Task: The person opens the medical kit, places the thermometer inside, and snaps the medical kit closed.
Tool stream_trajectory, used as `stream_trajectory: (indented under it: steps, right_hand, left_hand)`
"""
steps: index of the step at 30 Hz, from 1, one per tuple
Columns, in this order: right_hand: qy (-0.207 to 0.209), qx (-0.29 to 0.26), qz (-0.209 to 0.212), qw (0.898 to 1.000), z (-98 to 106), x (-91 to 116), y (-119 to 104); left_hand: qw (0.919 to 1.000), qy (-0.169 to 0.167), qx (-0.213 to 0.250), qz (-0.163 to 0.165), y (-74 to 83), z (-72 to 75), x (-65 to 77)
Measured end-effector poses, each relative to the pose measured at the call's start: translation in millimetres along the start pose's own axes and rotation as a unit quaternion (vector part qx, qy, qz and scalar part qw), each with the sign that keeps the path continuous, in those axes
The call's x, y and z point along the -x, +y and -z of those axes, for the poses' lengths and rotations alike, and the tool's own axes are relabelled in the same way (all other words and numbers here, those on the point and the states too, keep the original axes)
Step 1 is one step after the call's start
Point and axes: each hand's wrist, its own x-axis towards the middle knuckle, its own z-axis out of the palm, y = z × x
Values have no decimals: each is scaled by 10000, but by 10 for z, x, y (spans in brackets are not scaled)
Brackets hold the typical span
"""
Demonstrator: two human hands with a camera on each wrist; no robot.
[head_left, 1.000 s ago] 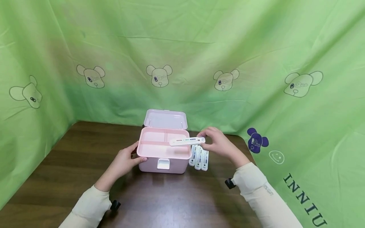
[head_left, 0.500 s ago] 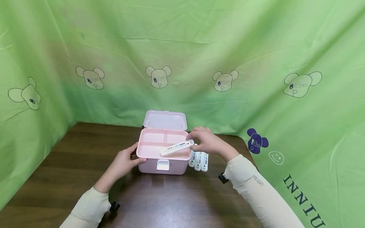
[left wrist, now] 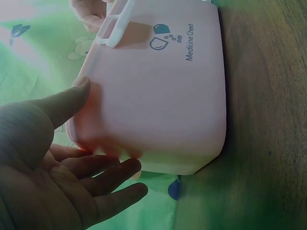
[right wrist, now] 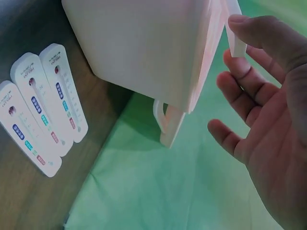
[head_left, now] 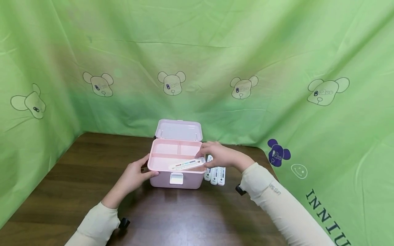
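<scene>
Head: right hand (head_left: 222, 155) pinches one end of a white strip thermometer (head_left: 186, 164), slanting across the open pink medicine chest (head_left: 191, 181)'s front compartment. Left wrist: left hand (left wrist: 45, 184), fingers loosely extended, thumb touching chest. Right wrist: three more thermometers (right wrist: 42, 103) lie side by side on table (right wrist: 86, 76).

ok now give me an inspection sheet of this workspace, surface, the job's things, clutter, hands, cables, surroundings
surface: table, brown with wood grain, light glinting off it
job's things: pink box standing with its lid open; white strip over the front compartment, contact unclear; three matching strips side by side on the table, right of the box
clutter: nothing seen
hands: left hand touches the box at its front left corner; right hand pinches the white strip near one end
cables: nothing seen
surroundings: green cloth with animal-head prints, behind and beside the table
</scene>
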Motion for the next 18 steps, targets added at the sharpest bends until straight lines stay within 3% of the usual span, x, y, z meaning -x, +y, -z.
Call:
stream_trajectory:
  steps: [8, 18]
  right_hand:
    - [-310, 5, 261, 9992, 54, -123, -32]
    - [-306, -13, 387, 9988, -23, -295, -84]
  left_hand:
    - [10000, 28, -47, -17, -6, 13, -1]
    - [9999, 51, 35, -95, 8, -4, 5]
